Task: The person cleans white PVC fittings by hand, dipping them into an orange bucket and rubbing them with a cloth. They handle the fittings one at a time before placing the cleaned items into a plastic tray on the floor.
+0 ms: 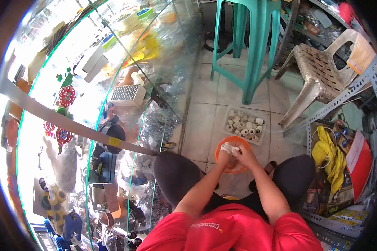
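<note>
Our left hand (225, 160) is curled around a white fitting (230, 148), holding it just above the orange bowl (235, 170) on the floor between our knees; our right hand (246, 157) presses against the same fitting, though we cannot tell its grip; beyond, a tray (260, 141) of white fittings lies beside the teal stool (255, 50).

1 orange bowl (219, 147), 1 stool (255, 50), 1 chair (318, 71), 1 tray (264, 137), perhaps 12 white fittings (244, 124).
</note>
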